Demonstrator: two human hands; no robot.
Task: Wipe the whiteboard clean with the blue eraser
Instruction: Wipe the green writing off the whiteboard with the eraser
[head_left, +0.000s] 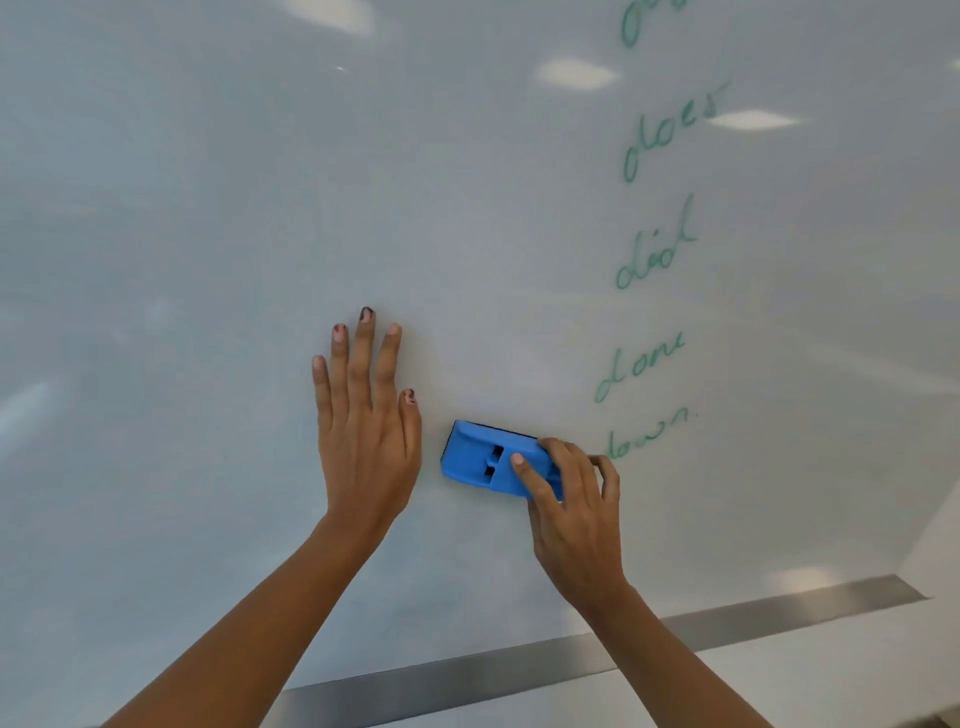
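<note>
The whiteboard (208, 234) fills the view. A column of green handwritten words (654, 249) runs down its right part, the lowest word just right of the eraser. The blue eraser (485, 460) lies flat against the board, low and centre. My right hand (576, 499) grips the eraser's right end, thumb on its back and fingers curled over the top edge. My left hand (366, 415) presses flat on the board just left of the eraser, fingers straight and spread upward, not touching it.
A metal strip (467, 675) runs along the board's bottom edge, slanting up to the right. Below it is a pale wall surface (831, 670). The board's left and middle areas carry no writing, only ceiling light reflections.
</note>
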